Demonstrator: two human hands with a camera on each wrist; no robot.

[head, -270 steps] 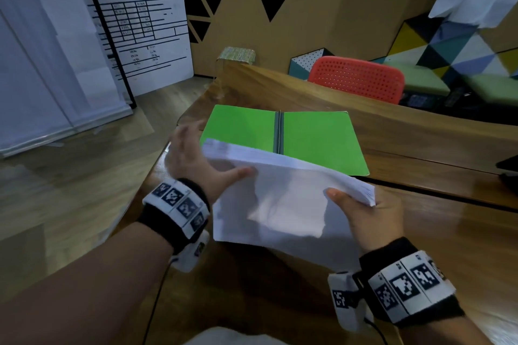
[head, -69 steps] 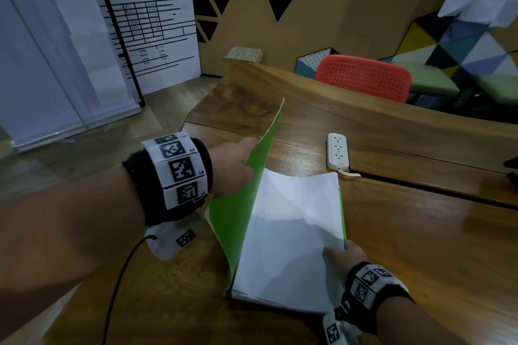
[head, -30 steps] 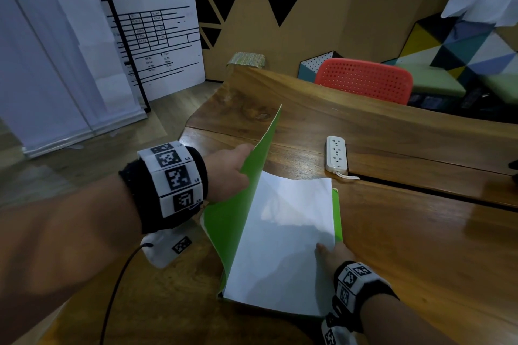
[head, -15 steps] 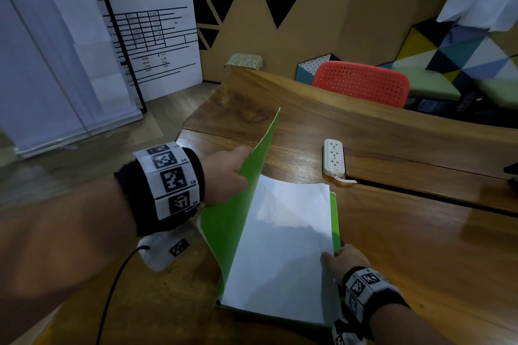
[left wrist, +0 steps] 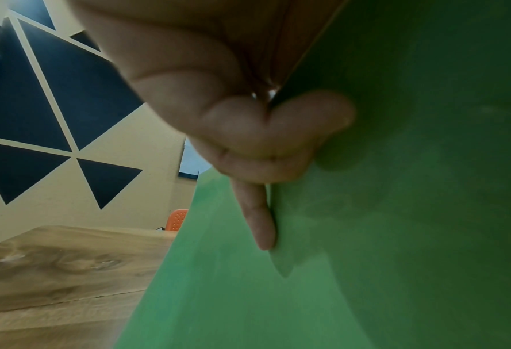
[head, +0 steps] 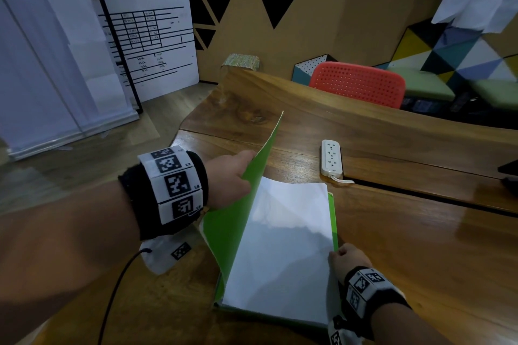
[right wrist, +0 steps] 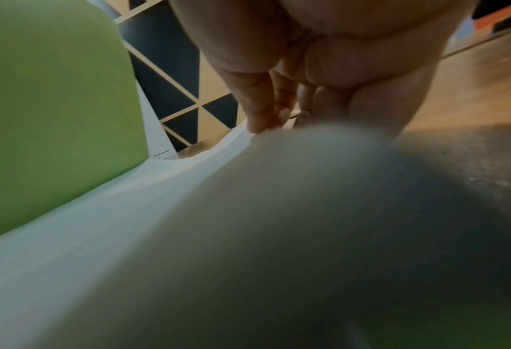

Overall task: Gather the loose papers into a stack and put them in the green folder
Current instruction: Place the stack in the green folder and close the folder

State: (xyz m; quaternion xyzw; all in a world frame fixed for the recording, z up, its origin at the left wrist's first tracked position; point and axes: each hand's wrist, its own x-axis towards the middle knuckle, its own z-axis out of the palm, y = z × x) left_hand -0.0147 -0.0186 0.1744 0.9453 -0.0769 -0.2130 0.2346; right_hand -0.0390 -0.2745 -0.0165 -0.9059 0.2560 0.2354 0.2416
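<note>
The green folder lies on the wooden table with its left cover raised almost upright. My left hand pinches that cover near its upper edge; in the left wrist view the thumb and fingers clamp the green sheet. A white paper stack lies flat on the folder's right half, with a thin green margin showing on its right and near sides. My right hand sits at the stack's right edge. In the right wrist view its fingertips pinch the paper edge.
A white power strip lies on the table beyond the folder. A red perforated chair stands behind the table. A dark object pokes in at the right edge. The table's left edge runs close to my left forearm.
The paper stack has slid further into the folder, so green now shows along its near edge. My right hand shifted slightly along the stack's right edge. The left hand keeps the cover raised.
</note>
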